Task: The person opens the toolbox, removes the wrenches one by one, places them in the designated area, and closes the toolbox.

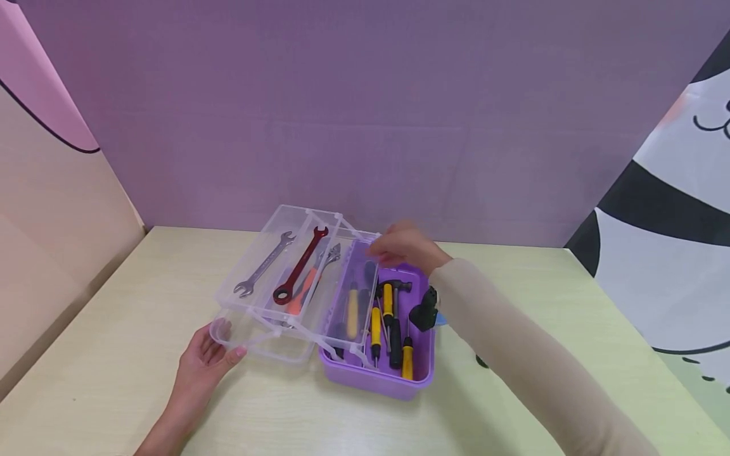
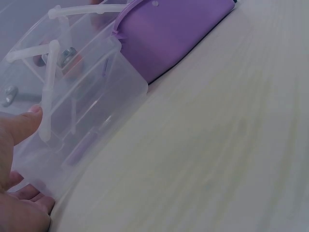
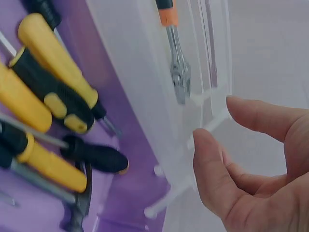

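Note:
A purple toolbox (image 1: 371,385) stands open, its clear upper tray (image 1: 248,266) swung out to the left above a clear lid (image 1: 285,351). My left hand (image 1: 199,361) grips the lid's left end, with thumb and fingers (image 2: 36,200) around its corner. In the tray lie a silver wrench (image 1: 259,271), a red ratcheting wrench (image 1: 300,269) and an adjustable wrench (image 1: 333,254). My right hand (image 1: 406,244) hovers near the tray's back right corner, thumb and fingers apart with nothing between them. The toolbox bottom holds a hammer (image 3: 79,208) and several yellow-and-black screwdrivers (image 1: 375,326).
White hinge arms (image 1: 327,345) link the tray to the toolbox. A black object (image 1: 424,310) is by the right sleeve, with a bit of blue (image 1: 441,320) beside it. The pale wooden table (image 1: 274,418) ends at a purple backdrop (image 1: 365,126).

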Demonstrator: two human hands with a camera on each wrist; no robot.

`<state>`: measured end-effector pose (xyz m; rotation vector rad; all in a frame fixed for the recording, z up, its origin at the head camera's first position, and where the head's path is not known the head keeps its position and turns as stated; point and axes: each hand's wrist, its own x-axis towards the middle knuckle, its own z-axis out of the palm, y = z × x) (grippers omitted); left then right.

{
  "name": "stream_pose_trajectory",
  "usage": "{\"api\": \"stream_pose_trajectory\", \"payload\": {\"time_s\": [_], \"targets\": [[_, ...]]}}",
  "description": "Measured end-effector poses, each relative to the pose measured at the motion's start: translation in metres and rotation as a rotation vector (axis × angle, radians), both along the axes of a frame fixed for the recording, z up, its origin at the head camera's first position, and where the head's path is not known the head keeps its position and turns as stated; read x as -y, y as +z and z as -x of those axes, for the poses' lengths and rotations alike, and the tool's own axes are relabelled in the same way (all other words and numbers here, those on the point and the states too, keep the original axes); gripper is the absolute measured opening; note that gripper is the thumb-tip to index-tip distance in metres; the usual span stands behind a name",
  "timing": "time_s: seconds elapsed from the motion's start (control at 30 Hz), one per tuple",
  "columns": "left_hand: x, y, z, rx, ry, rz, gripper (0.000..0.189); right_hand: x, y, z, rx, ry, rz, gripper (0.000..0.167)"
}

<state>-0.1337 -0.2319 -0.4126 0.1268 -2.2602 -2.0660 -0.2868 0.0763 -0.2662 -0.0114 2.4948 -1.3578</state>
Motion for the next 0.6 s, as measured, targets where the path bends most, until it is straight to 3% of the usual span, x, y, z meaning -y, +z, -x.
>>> {"api": "stream_pose_trajectory", "payload": {"time_s": [0.13,0.3,0.6], "targets": [[0.0,0.0,0.0,-0.005,0.003,-0.009,0.071,0.012,-0.003,0.001,0.035,-0.002,0.044,0.015],[-0.001,0.0,-0.001,-0.013,0.004,-0.006,0.07,0.026,-0.007,0.002,0.071,-0.034,0.04,0.021],[-0.003,0.001,-0.003,-0.005,0.011,0.007,0.071,0.045,-0.014,0.003,0.154,-0.075,0.165,0.049]]}}
